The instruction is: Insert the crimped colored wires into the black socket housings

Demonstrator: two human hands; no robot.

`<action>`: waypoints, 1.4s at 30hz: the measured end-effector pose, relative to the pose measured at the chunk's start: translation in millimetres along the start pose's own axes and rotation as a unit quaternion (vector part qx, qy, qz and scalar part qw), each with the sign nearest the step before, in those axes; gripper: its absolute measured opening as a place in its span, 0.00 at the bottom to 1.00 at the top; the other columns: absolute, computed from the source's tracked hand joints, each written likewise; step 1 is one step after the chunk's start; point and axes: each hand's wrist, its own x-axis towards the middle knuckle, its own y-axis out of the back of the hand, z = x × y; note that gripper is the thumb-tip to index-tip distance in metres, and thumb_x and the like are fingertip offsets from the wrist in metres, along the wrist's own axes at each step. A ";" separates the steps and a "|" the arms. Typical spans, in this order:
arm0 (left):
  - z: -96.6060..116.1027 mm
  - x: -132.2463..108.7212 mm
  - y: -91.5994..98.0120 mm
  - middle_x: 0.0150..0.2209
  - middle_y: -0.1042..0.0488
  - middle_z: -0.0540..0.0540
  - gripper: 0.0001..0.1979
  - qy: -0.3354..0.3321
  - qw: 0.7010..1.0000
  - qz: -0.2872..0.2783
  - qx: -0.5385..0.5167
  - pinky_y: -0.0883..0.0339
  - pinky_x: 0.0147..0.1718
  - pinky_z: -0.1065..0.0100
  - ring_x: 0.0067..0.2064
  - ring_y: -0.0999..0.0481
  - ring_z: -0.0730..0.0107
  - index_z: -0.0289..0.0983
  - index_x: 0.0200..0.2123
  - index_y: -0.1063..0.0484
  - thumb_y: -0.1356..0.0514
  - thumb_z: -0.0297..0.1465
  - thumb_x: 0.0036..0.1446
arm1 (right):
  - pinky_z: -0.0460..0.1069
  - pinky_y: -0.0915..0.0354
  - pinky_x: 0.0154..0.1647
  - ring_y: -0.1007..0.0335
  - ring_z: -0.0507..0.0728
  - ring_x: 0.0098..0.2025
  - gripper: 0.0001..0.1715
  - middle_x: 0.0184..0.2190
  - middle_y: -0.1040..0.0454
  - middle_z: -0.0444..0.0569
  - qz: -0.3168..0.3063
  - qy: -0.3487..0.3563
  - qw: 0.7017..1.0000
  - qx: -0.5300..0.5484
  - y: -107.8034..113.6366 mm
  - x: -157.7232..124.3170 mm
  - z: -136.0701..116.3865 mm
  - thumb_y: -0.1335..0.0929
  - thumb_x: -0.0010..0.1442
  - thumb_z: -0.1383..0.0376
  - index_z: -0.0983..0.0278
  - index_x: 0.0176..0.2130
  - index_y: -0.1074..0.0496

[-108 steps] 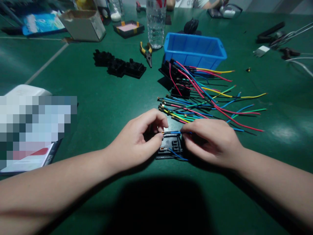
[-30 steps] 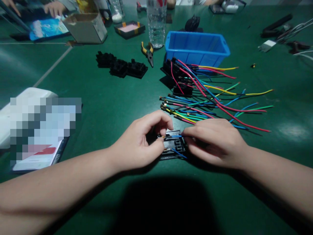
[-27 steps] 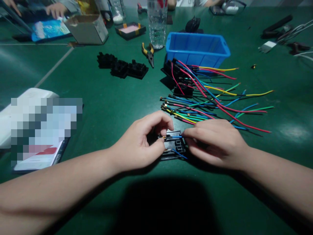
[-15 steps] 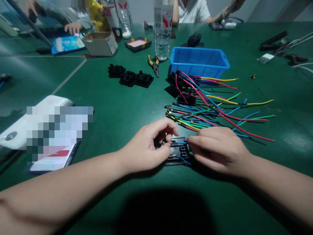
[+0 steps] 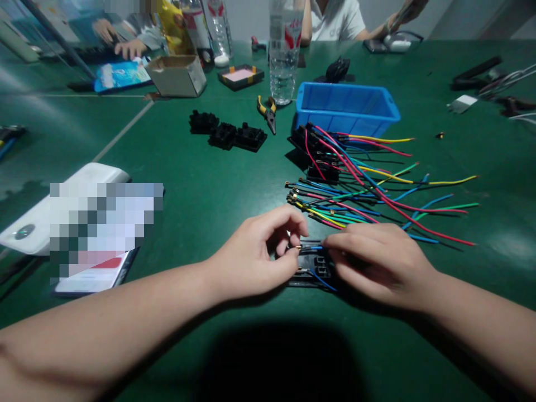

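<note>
A black plastic housing [image 5: 309, 261] lies on the green table between my hands. My left hand [image 5: 268, 245] curls around its left end, thumb on the near side and index finger arched above. My right hand [image 5: 372, 257] pinches a blue wire [image 5: 317, 247] at the housing's right side. This wire's brass-coloured terminal rests close to my left thumb tip. Another blue wire [image 5: 322, 279] comes out of the housing's near part and trails right. Just beyond my hands, loose coloured wires with terminals [image 5: 335, 209] are spread out. My left fingers partly hide the housing.
A blue bin [image 5: 347, 106] stands behind wired black housings [image 5: 322, 170]. Pliers [image 5: 268, 114], a water bottle [image 5: 285, 61] and several black plastic parts [image 5: 224, 134] are further back. At left lie a phone [image 5: 96, 273] and a white power bank [image 5: 25, 220]. Other people sit across the table.
The whole view has shifted slightly. My hands keep nearly the same pose at the housing, the right still pinching the blue wire. A co-worker's hand at the far left has moved.
</note>
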 end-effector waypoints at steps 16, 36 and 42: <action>-1.3 -0.5 -0.4 0.30 0.35 0.53 0.10 0.002 0.999 0.013 0.036 0.37 0.29 0.73 0.30 0.34 0.77 0.37 0.36 0.35 0.45 0.20 0.50 | 0.46 0.37 0.29 0.29 0.52 0.31 0.14 0.34 0.23 0.50 -0.015 0.029 0.999 0.006 -0.2 -3.2 3.9 0.38 0.63 0.73 0.66 0.49 0.31; 2.2 0.2 -0.8 0.30 0.34 0.54 0.11 -0.011 0.999 0.010 0.039 0.37 0.29 0.76 0.29 0.34 0.79 0.37 0.37 0.35 0.44 0.19 0.50 | 0.48 0.44 0.27 0.37 0.52 0.26 0.10 0.27 0.28 0.47 -0.024 0.037 0.999 -0.006 1.7 -0.2 1.6 0.38 0.65 0.70 0.66 0.44 0.30; 1.2 -0.5 -1.5 0.31 0.33 0.54 0.13 0.009 1.000 0.005 0.027 0.40 0.24 0.77 0.25 0.37 0.82 0.38 0.38 0.36 0.44 0.19 0.49 | 0.49 0.46 0.25 0.42 0.53 0.24 0.11 0.23 0.34 0.46 -0.032 0.043 0.998 -0.015 2.9 1.1 -3.7 0.39 0.64 0.70 0.67 0.39 0.28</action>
